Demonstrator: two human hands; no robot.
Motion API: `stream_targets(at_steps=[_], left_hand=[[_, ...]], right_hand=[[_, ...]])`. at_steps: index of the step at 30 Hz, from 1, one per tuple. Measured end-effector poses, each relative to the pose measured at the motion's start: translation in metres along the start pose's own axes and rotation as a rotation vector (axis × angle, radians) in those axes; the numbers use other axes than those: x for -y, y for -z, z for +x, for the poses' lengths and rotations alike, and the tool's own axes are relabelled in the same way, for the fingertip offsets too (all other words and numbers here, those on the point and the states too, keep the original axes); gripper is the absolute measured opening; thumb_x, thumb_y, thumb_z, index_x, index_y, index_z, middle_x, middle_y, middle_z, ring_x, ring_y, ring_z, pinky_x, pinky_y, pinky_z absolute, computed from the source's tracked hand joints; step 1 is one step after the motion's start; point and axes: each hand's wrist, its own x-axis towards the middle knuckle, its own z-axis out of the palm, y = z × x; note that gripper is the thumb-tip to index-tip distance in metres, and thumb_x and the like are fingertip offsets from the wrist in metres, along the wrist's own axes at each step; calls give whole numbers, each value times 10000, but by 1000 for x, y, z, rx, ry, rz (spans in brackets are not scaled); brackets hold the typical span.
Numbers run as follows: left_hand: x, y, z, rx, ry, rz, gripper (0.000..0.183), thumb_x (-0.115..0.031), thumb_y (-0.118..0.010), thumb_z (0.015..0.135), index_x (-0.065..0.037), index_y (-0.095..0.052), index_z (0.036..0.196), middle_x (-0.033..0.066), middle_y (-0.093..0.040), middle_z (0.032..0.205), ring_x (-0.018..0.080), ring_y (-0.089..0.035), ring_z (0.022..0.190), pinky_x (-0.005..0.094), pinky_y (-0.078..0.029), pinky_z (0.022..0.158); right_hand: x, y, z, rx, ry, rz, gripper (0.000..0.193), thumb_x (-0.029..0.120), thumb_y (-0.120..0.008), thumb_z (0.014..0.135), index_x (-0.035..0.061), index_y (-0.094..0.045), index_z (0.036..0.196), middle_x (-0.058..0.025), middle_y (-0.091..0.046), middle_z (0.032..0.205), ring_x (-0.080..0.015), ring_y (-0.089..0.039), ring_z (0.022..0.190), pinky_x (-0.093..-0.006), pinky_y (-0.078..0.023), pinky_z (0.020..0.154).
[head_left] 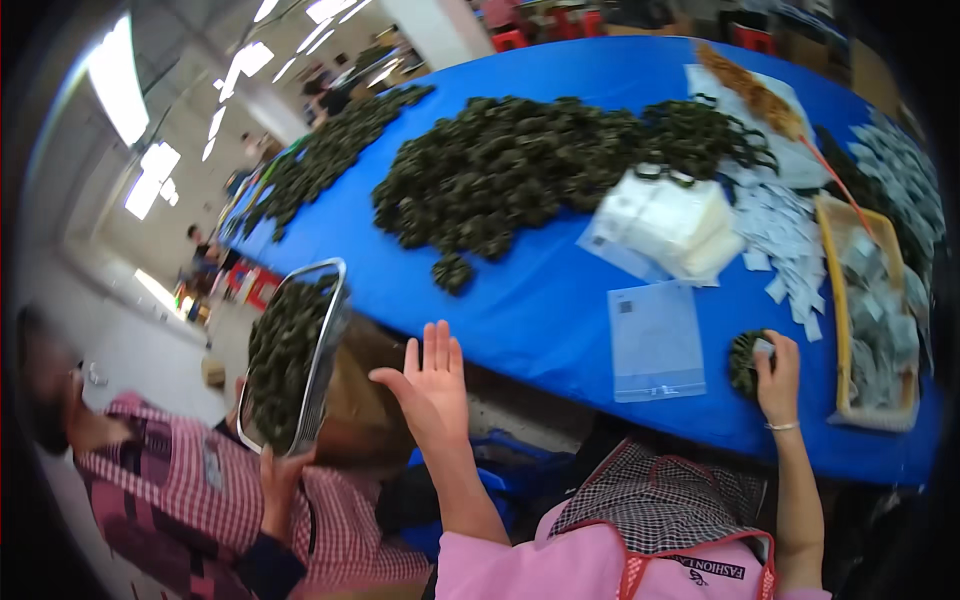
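Note:
My left hand (436, 390) is raised beside the table's near edge, palm showing and fingers stretched, with nothing in it. On the right my right hand (779, 385) has its fingers closed at a dark green gathered-fabric ring, like a scrunchie (742, 364), resting on the blue table. A small whitish piece shows between the thumb and fingers. Left of that hand lies a flat clear plastic bag (657, 345). Beyond it is a stack of clear bags (668, 222). A large heap of the dark green rings (510, 165) spreads over the table's middle.
Pale blue tags (785, 235) lie beside a yellow basket (838, 330) holding packed clear bags. Another dark green heap (335, 155) lies far left. On my left a person (225, 480) in a checked apron holds a metal-rimmed basket (330, 330) of dark green pieces near the table edge.

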Motion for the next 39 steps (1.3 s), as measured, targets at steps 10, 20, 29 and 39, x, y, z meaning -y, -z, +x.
stream_targets(at_steps=[10, 20, 29, 39], left_hand=[[-125, 63, 105, -652, -142, -78, 762, -550, -750, 698, -26, -527, 1204, 203, -448, 1283, 369, -383, 1198, 537, -318, 1014], [-4, -8, 6, -253, 66, 65, 175, 26, -477, 737, 99, -526, 888, 210, -583, 990, 367, -587, 940, 540, -483, 908], [91, -137, -88, 98, 762, 435, 411, 16, -481, 664, 138, -527, 1054, 238, -576, 1124, 448, -560, 1032, 602, -446, 907], [340, -317, -66, 616, 1364, 244, 229, -12, -517, 736, 91, -522, 940, 237, -530, 1103, 400, -494, 1115, 579, -385, 990]], right_hand=[[58, 25, -23, -134, 166, 129, 407, 89, -583, 876, 17, -482, 1263, -170, -425, 1362, -320, -415, 1252, -391, -329, 1026], [118, 64, 3, 316, 41, 630, 517, 92, -667, 808, 29, -452, 1274, -151, -489, 1248, -248, -540, 1085, -308, -511, 776], [73, 119, 45, 536, -408, 1138, 964, 83, -628, 792, 138, 30, 1495, -90, -533, 1058, -149, -516, 819, -329, -472, 679], [-67, 263, 96, -204, -637, 1585, 285, -52, -479, 599, -60, -555, 873, -190, -606, 918, -363, -623, 848, -502, -510, 861]])
